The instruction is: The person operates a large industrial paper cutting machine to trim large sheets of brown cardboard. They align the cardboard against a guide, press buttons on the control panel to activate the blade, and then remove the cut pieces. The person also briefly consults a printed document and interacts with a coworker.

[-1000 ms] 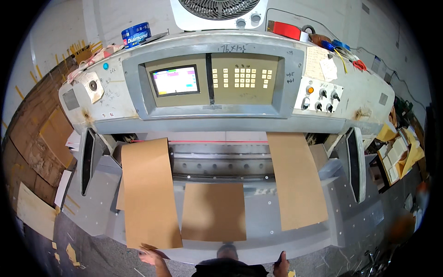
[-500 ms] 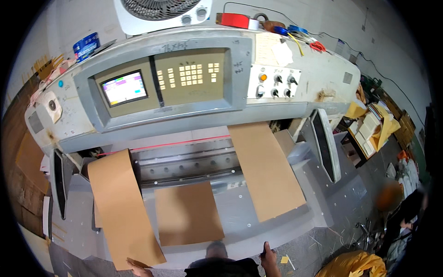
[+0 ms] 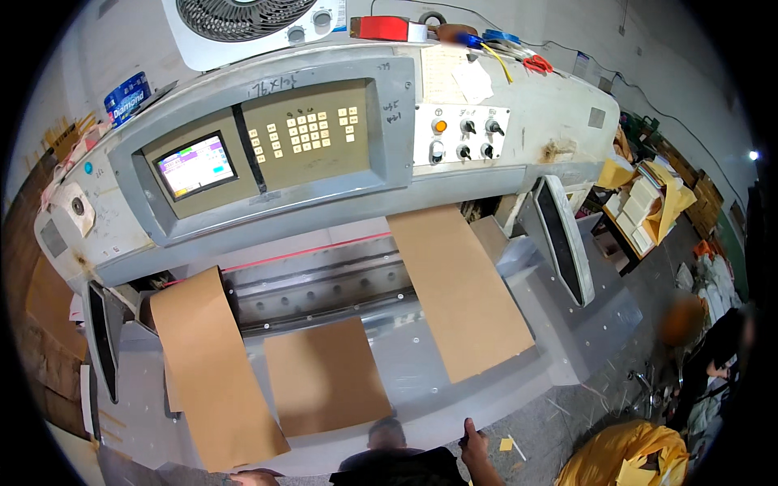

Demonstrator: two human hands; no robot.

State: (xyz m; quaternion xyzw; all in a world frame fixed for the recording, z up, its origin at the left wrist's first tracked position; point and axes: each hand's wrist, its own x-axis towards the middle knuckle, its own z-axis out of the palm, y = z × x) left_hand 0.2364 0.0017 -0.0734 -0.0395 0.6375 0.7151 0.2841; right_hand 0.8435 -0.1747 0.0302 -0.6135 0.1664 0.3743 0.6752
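Note:
A long brown card sheet [image 3: 215, 373] lies on the left of the grey machine table [image 3: 405, 348], its far end curving up. My left hand [image 3: 255, 478] is at the sheet's near edge, mostly cut off by the picture's lower rim. Its grip is not clear. In the middle lies a squarish brown sheet [image 3: 324, 373] with a shadow on it. Another long brown sheet [image 3: 462, 296] rests to the right, reaching under the machine's front beam. My right hand [image 3: 474, 445] is closed beyond the table's front edge, thumb raised, around something dark I cannot make out.
Above the table stands the machine's control panel with a lit screen [image 3: 194, 166], buttons and a knob plate [image 3: 462, 136]. Upright side guards [image 3: 561, 243] flank the table. A fan [image 3: 243, 24] sits on top. A yellow bag [image 3: 624, 458] is on the floor at right; a person [image 3: 713, 364] is beyond.
The view has turned slightly, so the machine sits further left. My left hand has slid right along the sheet's near edge and lower in the picture. My right hand stays nearly still.

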